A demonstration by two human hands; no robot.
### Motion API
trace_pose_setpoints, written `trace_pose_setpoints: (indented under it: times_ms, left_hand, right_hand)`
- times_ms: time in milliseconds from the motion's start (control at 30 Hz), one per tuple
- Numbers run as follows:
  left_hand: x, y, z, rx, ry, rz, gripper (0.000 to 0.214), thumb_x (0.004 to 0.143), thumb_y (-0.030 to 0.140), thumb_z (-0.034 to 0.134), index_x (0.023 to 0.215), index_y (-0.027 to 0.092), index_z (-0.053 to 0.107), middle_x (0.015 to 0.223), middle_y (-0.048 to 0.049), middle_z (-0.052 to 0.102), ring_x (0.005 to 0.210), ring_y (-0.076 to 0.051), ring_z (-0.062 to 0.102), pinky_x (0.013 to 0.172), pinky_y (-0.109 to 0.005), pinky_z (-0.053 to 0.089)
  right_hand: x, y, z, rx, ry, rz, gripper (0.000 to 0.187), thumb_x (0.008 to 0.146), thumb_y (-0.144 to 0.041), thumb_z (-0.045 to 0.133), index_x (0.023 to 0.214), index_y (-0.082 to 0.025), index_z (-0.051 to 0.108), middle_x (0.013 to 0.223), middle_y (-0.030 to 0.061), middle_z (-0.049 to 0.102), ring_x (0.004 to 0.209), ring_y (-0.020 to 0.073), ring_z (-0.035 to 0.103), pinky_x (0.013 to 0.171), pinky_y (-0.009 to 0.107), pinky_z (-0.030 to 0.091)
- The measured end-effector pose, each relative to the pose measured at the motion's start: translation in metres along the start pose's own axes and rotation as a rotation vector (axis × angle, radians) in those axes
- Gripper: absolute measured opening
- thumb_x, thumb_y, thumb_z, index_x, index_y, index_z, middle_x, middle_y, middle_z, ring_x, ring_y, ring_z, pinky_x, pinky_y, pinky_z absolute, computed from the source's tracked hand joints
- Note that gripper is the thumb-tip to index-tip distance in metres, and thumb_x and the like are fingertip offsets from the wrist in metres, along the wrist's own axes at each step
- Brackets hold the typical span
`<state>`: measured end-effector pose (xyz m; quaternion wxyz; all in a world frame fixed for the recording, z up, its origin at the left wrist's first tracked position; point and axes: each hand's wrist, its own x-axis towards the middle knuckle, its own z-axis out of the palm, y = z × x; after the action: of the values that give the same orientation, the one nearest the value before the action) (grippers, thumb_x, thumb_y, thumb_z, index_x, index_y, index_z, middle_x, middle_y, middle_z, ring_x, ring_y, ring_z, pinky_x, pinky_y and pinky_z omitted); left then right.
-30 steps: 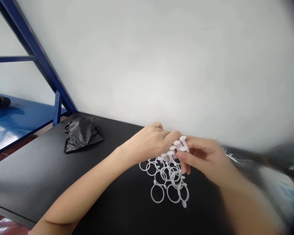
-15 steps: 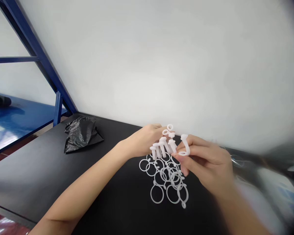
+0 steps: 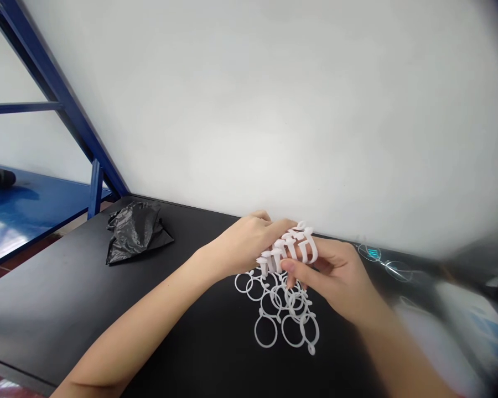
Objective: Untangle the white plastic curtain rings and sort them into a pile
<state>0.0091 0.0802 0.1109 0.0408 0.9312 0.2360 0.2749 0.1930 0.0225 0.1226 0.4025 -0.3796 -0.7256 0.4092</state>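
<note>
Several white plastic curtain rings (image 3: 277, 251) hang side by side along the fingers of my left hand (image 3: 243, 243), their small eyelets on top. The left fingers are bent and mostly hidden behind the rings. From the right, my right hand (image 3: 340, 276) meets this row, its fingers closed around a white curtain ring (image 3: 314, 249) at the row's right end. Just below both hands, a loose pile of curtain rings (image 3: 265, 331) lies on the black table (image 3: 191, 342), many of them overlapping.
A crumpled black plastic bag (image 3: 135, 232) lies at the table's back left. Eyeglasses (image 3: 392, 268) rest near the wall on the right, beside a blurred pale package (image 3: 460, 320). A blue metal frame (image 3: 66, 105) stands to the left, and a white wall (image 3: 274, 110) rises behind.
My right hand has moved left and slightly up with its curtain ring, which now sits against the row on my left hand. The pile and the bag stay put.
</note>
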Motion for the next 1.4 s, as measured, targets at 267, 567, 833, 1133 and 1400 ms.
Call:
trace_pose_setpoints:
  times_ms: [267,567,833,1133,1400]
  left_hand:
    - [0.002,-0.008,-0.001,0.255,-0.082,0.063,0.028,0.096,0.012,0.035,0.071,0.016,0.047,0.058,-0.0002,0.057,0.049,-0.012,0.046,0.069,-0.031,0.046]
    - [0.004,-0.010,0.004,-0.119,-0.028,-0.066,0.023,0.095,0.018,0.045,0.072,0.016,0.048,0.062,0.0019,0.054,0.056,-0.010,0.050,0.055,-0.020,0.041]
    - [0.003,-0.001,0.009,-0.250,0.002,-0.182,0.011,0.079,0.005,0.050,0.075,0.016,0.051,0.064,0.0042,0.057,0.052,-0.007,0.047,0.050,-0.018,0.038]
    - [0.005,-0.008,0.004,0.167,-0.105,0.013,0.026,0.094,0.008,0.038,0.071,0.017,0.047,0.061,0.0027,0.056,0.046,-0.009,0.040,0.063,-0.028,0.043]
    - [0.001,-0.014,0.008,-0.033,-0.176,-0.107,0.018,0.079,0.002,0.047,0.068,0.017,0.044,0.061,0.0018,0.050,0.054,-0.010,0.045,0.052,-0.021,0.035]
  right_hand:
    - [0.001,0.002,-0.007,0.117,0.020,0.050,0.021,0.088,-0.032,0.069,0.071,-0.019,0.068,0.059,0.0001,0.065,0.057,0.0120,0.062,0.057,0.025,0.054]
    - [0.002,0.002,-0.005,0.052,0.038,0.028,0.015,0.086,-0.031,0.069,0.080,-0.018,0.071,0.071,0.0031,0.069,0.065,0.0158,0.066,0.062,0.029,0.060]
    - [0.005,0.006,0.004,-0.068,0.051,0.006,0.009,0.080,-0.029,0.076,0.079,-0.020,0.073,0.077,0.0017,0.070,0.068,0.0141,0.064,0.058,0.024,0.054]
    - [0.005,0.004,-0.014,0.043,-0.051,0.194,0.024,0.089,-0.040,0.065,0.086,-0.017,0.070,0.068,0.0011,0.065,0.059,0.0110,0.060,0.050,0.022,0.051]
    - [0.005,0.010,-0.010,0.001,-0.054,0.113,0.033,0.088,-0.042,0.066,0.066,-0.018,0.063,0.070,0.0021,0.062,0.066,0.0125,0.058,0.052,0.023,0.045]
